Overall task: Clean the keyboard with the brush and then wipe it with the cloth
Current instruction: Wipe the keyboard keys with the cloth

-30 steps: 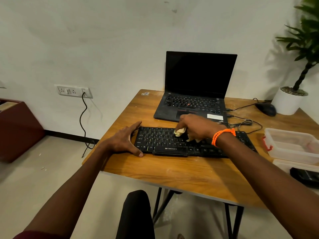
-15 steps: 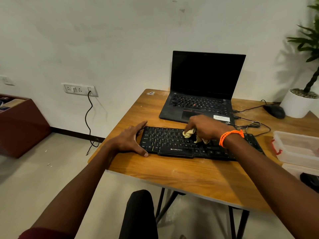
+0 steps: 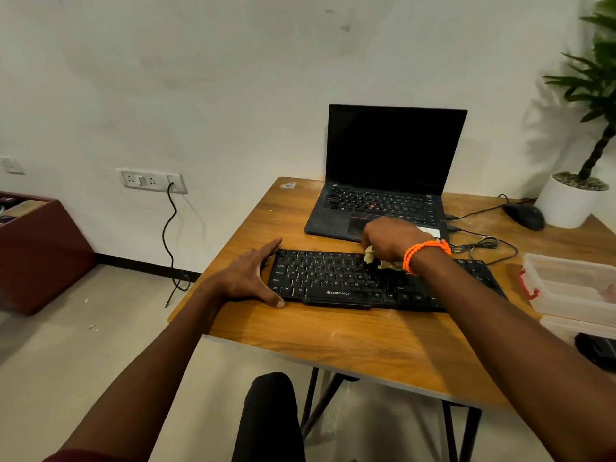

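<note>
Head view, nearest first: the flat black plastic keyboard (image 3: 366,281) lies on the wooden table (image 3: 333,341), just in front of the open black laptop (image 3: 383,181). At the keyboard's left end the left hand (image 3: 248,278) rests spread, fingers straight, bracing it. Over the keyboard's middle-right rows the right hand (image 3: 390,240) grips a bunched pale yellow cloth (image 3: 370,256) pressed onto the keys. To wipe well, I judge: keep the brace firm, press lightly, work row by row toward the right end, refolding to a clean face. No brush is visible.
</note>
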